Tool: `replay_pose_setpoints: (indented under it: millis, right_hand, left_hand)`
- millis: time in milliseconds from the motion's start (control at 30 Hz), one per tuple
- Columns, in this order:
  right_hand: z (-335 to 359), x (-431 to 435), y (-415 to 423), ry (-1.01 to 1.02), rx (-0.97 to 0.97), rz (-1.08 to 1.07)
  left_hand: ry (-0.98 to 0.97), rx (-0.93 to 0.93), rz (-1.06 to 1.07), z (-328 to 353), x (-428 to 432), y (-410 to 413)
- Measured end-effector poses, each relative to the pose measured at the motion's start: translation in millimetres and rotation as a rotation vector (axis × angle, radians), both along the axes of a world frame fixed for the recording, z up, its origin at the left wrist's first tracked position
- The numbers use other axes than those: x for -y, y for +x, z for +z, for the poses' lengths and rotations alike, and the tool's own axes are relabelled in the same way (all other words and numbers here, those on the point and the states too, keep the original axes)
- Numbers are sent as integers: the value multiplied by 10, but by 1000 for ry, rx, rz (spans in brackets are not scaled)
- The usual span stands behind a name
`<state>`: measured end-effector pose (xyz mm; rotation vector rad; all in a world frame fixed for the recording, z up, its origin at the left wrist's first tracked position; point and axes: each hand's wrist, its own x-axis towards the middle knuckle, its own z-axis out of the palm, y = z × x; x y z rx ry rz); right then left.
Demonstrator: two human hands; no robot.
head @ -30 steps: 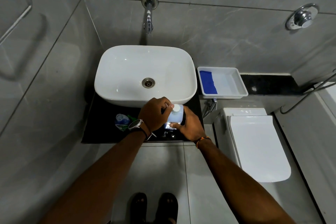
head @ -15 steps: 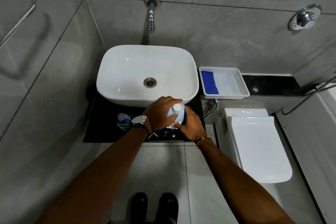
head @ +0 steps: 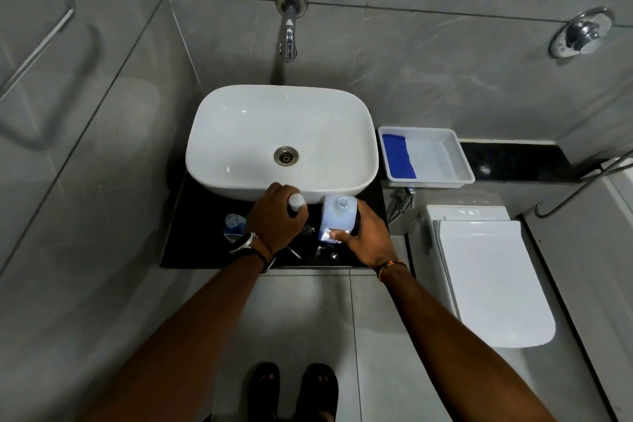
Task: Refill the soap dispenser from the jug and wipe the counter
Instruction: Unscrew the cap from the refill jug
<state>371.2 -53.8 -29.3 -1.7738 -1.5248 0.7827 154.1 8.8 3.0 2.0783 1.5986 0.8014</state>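
Note:
A pale blue jug (head: 337, 217) stands upright on the black counter (head: 198, 236) in front of the white basin (head: 281, 140). Its round mouth is uncovered. My right hand (head: 364, 236) grips the jug from its right side, thumb on the label. My left hand (head: 275, 217) is just left of the jug and holds its white cap (head: 296, 199) in the fingertips. A small clear soap dispenser (head: 234, 223) with a blue and green label stands on the counter left of my left wrist, partly hidden by it.
A white tray (head: 442, 154) holding a folded blue cloth (head: 398, 156) sits right of the basin. A wall tap (head: 289, 41) hangs over the basin. A closed white toilet (head: 486, 271) stands at the right. Small metal parts lie by the counter's front edge (head: 325, 252).
My left hand was on top of the jug's cap; it has now lifted the cap off and moved left, leaving the jug's mouth uncovered. My right hand keeps holding the jug.

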Motion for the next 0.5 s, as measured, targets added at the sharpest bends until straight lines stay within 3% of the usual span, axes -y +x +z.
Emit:
replay_pose_setpoints:
  millis: [300, 500]
  right_hand:
    - [-79, -6, 60, 19, 3, 5]
    - [-115, 6, 100, 30, 5, 5]
  left_hand:
    - [-258, -301, -130, -483, 156, 73]
    - [-318, -376, -137, -638, 76, 223]
